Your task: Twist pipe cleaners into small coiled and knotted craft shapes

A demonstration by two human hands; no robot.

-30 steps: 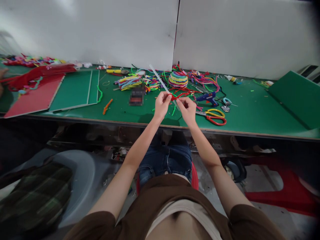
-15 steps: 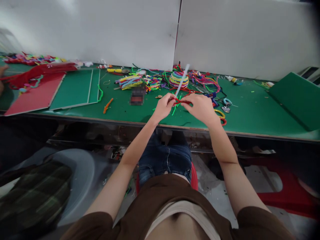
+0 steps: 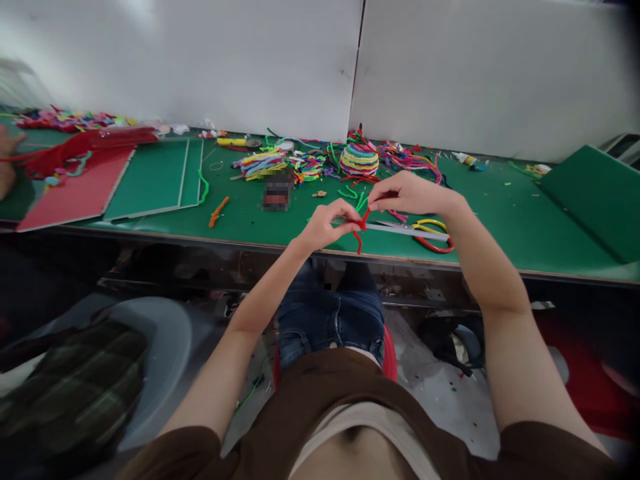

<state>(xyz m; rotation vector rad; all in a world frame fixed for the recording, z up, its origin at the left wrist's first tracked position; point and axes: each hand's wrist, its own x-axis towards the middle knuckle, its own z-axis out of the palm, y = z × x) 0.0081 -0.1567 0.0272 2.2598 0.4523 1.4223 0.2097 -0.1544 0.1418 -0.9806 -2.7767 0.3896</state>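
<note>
From the head view, I see the left hand (image 3: 331,225) pinched on a fuzzy red wire (image 3: 365,219) just above the desk's near edge (image 3: 240,241), one bent end dangling below. The right hand (image 3: 409,193) pinches its upper end, fingertips closed. A smooth, pale, straight strip (image 3: 397,231) runs right from the left fingertips, crossing in front of the scissors (image 3: 431,248) with curved yellow and red handles. Behind stands a round, striped, ridged ball (image 3: 359,161), near soft bundled wires (image 3: 263,163). Exactly how strip and red wire join is hard to make out; a dark block (image 3: 276,192) is blurred, and another person's hand (image 3: 7,160) is cut off at far left.
</note>
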